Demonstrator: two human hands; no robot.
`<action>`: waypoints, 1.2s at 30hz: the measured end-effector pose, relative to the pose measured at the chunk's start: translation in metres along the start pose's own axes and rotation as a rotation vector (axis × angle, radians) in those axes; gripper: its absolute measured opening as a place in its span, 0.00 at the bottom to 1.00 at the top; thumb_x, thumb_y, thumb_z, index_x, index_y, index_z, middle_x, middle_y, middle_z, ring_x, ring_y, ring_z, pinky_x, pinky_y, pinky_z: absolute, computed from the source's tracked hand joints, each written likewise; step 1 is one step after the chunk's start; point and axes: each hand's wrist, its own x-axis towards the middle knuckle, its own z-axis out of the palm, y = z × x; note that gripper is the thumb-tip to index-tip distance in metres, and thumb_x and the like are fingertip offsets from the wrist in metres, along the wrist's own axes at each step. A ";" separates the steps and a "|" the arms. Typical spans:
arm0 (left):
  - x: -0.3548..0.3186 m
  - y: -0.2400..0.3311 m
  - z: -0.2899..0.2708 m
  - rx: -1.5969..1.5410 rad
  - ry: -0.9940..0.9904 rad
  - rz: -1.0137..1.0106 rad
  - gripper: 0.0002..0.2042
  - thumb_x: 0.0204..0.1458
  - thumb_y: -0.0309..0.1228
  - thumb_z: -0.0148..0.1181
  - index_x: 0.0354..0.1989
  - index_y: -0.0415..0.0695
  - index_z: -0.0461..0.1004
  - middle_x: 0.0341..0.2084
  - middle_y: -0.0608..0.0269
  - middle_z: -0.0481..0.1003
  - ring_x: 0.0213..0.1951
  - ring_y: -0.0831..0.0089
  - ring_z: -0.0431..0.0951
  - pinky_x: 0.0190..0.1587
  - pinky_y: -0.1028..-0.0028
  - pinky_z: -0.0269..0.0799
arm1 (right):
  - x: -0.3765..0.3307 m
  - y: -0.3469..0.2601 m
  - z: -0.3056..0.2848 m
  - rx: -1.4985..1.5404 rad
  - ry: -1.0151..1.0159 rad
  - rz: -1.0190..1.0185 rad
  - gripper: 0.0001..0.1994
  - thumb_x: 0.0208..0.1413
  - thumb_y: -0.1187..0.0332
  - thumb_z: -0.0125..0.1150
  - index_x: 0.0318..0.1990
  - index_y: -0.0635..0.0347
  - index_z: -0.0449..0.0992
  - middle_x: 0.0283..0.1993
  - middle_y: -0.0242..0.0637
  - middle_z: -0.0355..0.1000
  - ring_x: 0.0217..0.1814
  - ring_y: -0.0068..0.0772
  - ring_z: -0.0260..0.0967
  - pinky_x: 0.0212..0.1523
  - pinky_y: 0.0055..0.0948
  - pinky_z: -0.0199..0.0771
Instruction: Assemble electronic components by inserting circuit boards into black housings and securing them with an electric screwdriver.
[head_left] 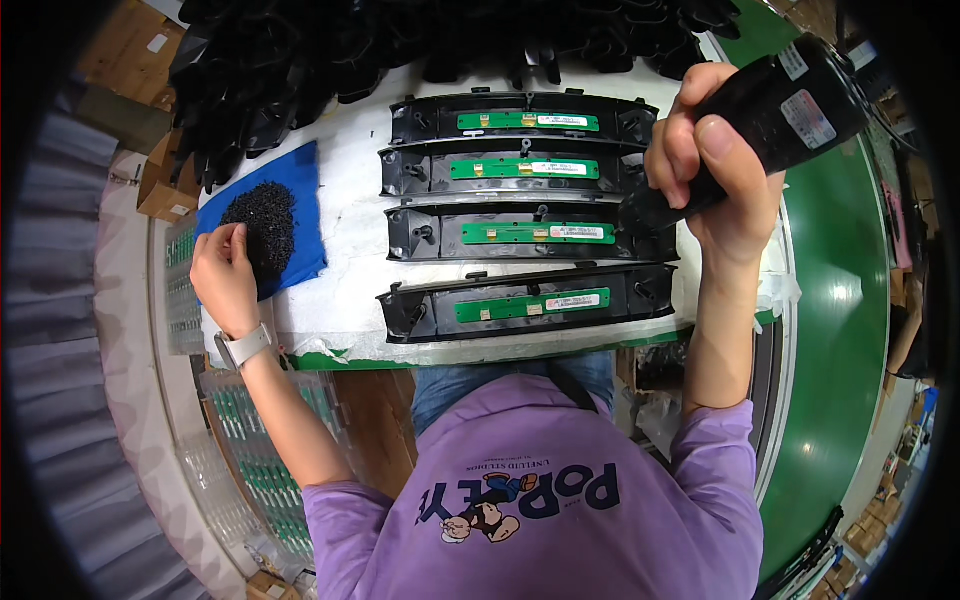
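My left hand (222, 275), with a pale-banded watch on its wrist, is at the left edge of a pile of small black screws (262, 225). Its thumb and fingertips are pinched together; whatever they hold is too small to make out. The screws lie on a blue cloth (308, 205). High at the right, my right hand (725, 170) grips a corded black electric screwdriver (770, 115), its narrower end slanting down toward the right end of the third black plastic housing (440, 235). Several such housings lie in a column, each with a green circuit board (535, 233) inside.
Many black plastic parts (290, 70) are heaped along the far side. White sheeting (345, 240) covers the work surface. A green surface (825, 330) runs along the right. Trays of green boards (260, 450) stand at the lower left, and a cardboard box (165, 180) sits beyond the cloth.
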 end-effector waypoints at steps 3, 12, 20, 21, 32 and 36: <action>0.000 -0.002 0.002 -0.009 0.029 0.023 0.07 0.51 0.30 0.60 0.31 0.39 0.77 0.23 0.56 0.72 0.23 0.64 0.71 0.29 0.70 0.67 | -0.005 0.000 -0.003 0.015 -0.099 0.077 0.10 0.44 0.71 0.61 0.30 0.63 0.66 0.16 0.32 0.64 0.12 0.20 0.59 0.13 0.18 0.56; -0.005 0.004 0.006 -0.434 0.002 -0.083 0.07 0.55 0.28 0.57 0.35 0.37 0.77 0.26 0.62 0.76 0.27 0.77 0.73 0.33 0.79 0.69 | -0.010 0.002 0.002 -0.019 -0.116 0.147 0.08 0.41 0.77 0.63 0.27 0.62 0.68 0.18 0.29 0.65 0.16 0.15 0.58 0.16 0.16 0.54; -0.024 0.060 0.000 -1.090 -0.334 -0.168 0.06 0.52 0.21 0.59 0.38 0.37 0.76 0.32 0.69 0.76 0.35 0.83 0.72 0.40 0.83 0.68 | -0.012 0.006 0.009 -0.042 -0.106 0.096 0.09 0.41 0.77 0.65 0.30 0.63 0.71 0.17 0.26 0.65 0.14 0.12 0.57 0.14 0.14 0.54; -0.027 0.071 0.000 -1.099 -0.373 -0.145 0.06 0.51 0.21 0.59 0.37 0.37 0.76 0.32 0.68 0.76 0.35 0.82 0.73 0.40 0.83 0.68 | -0.012 0.007 0.007 -0.037 -0.116 0.094 0.10 0.42 0.77 0.65 0.32 0.64 0.71 0.17 0.26 0.65 0.14 0.12 0.57 0.14 0.14 0.54; -0.040 0.128 0.001 -1.015 -0.615 0.096 0.05 0.48 0.20 0.58 0.33 0.37 0.77 0.28 0.60 0.77 0.29 0.76 0.75 0.35 0.79 0.70 | -0.019 0.006 0.013 -0.202 -0.215 -0.021 0.12 0.45 0.70 0.62 0.31 0.63 0.64 0.16 0.31 0.61 0.11 0.17 0.54 0.13 0.16 0.54; -0.042 0.131 -0.002 -0.950 -0.559 0.181 0.05 0.48 0.20 0.58 0.33 0.36 0.77 0.28 0.62 0.78 0.30 0.78 0.75 0.36 0.79 0.70 | -0.008 -0.007 0.009 -0.073 -0.222 0.039 0.21 0.47 0.61 0.63 0.42 0.64 0.63 0.17 0.27 0.60 0.11 0.18 0.54 0.12 0.18 0.54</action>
